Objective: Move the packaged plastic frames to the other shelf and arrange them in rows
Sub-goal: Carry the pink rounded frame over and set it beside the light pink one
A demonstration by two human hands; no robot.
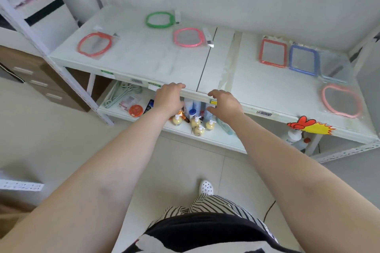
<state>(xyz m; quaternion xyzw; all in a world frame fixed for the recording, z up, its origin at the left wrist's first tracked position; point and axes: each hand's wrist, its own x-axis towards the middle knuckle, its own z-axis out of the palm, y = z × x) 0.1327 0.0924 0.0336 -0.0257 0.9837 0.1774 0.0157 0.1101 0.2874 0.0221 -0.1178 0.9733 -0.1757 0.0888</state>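
The left shelf (144, 55) holds three round frames in bags: a red frame (95, 44), a green frame (160, 19) and a pink frame (188, 37). The right shelf (267, 88) holds a red square frame (273, 53), a blue square frame (304, 60), a clear frame (334, 68) and a pink round frame (341, 101).

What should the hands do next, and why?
Probably reach the right hand to the pink round frame, the nearest one left on the left shelf. Both hands are empty, left hand at the edge.
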